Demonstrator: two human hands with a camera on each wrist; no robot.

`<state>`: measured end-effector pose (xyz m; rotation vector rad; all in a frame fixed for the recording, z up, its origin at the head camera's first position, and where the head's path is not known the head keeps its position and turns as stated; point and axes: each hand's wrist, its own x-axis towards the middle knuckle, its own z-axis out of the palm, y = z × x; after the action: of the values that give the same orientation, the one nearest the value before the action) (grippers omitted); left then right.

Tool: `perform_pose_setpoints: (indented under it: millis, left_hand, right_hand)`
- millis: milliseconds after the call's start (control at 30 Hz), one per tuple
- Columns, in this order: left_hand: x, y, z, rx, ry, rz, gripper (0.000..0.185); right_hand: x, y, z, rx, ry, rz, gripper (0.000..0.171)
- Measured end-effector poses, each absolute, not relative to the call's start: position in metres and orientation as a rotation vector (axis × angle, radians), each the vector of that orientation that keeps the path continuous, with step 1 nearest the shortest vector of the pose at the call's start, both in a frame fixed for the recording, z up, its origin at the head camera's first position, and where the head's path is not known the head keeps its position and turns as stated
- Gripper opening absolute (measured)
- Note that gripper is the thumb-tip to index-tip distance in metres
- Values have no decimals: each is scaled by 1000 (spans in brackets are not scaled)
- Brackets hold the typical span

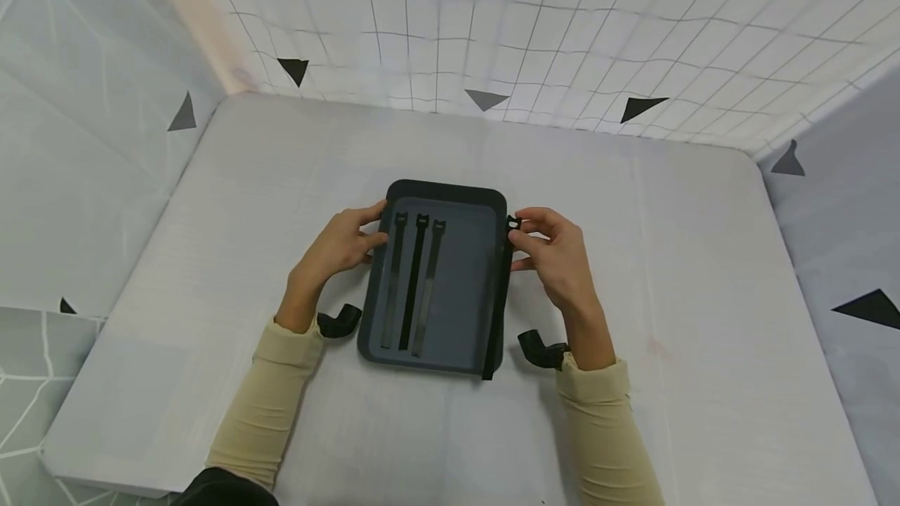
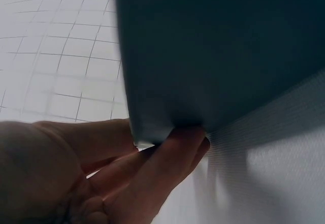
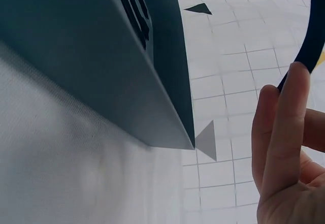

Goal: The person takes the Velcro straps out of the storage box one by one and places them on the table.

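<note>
A dark grey tray [image 1: 464, 287] lies mid-table with three black straps [image 1: 413, 283] laid side by side in its left half. My left hand [image 1: 376, 229] grips the tray's left rim near the far corner, thumb on top. In the left wrist view its fingers [image 2: 172, 153] press the tray's outer wall [image 2: 218, 56]. My right hand [image 1: 516, 231] pinches the head of a fourth black strap [image 1: 499, 303], which runs along the tray's right rim. The right wrist view shows that strap [image 3: 310, 36] behind my fingers [image 3: 284, 122], beside the tray [image 3: 91, 51].
The white table [image 1: 703, 295] is enclosed by white grid-patterned cloth walls [image 1: 562, 30] with black triangle marks [image 1: 640, 108]. Its front-left corner [image 1: 52, 451] drops off near me. Black wrist camera mounts [image 1: 337, 322] sit close to the tray's near corners.
</note>
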<state>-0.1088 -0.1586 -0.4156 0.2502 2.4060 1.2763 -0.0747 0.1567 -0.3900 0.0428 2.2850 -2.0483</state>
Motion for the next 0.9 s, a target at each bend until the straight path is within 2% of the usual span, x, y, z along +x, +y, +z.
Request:
perform_pose_setpoints:
  millis: [900]
  left_hand:
    - [-108,-159,-412,245,2423,1233,66]
  right_hand:
    - [-86,176,-419,229,2384,-1920,26]
